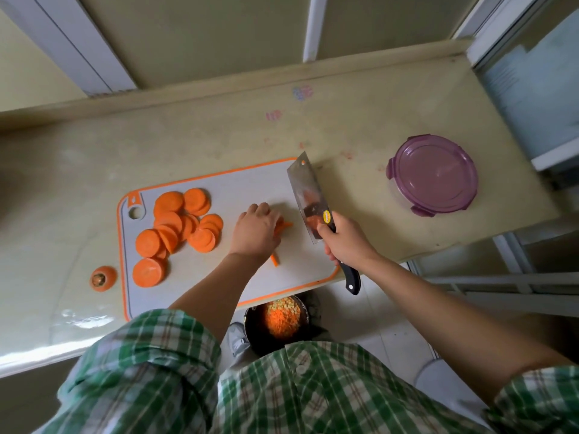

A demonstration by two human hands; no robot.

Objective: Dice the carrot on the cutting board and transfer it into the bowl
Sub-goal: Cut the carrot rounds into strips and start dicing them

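Head view, items listed from the wearer outward.

1. Green plaid shirt, sleeves rolled, both forearms bare.
2. Dark bowl, seen below the near edge of the counter, just beside a grey shoe. It holds a heap of finely diced carrot, orange with paler bits at the far side.
3. Cutting board, white with an orange rim, lying on the counter with its near corner overhanging the edge above the bowl.
4. Left hand, knuckles up and fingers curled down, pressing a small bundle of carrot strips onto the middle of the board. One loose strip lies just beside the wrist.
5. Right hand, wrapped round the black handle of a cleaver. The broad blade stands to the right of the strips, flat face turned toward the camera; whether its edge meets the board cannot be told.
6. Round carrot slices, about a dozen, overlapping in a loose pile on the left half of the board.
7. Carrot top, cut end down, on the counter just off the board's left edge.
8. Round container with a purple clip-on lid, on the counter well to the right of the board.
9. Pale yellowish counter, faint coloured marks near its far edge.
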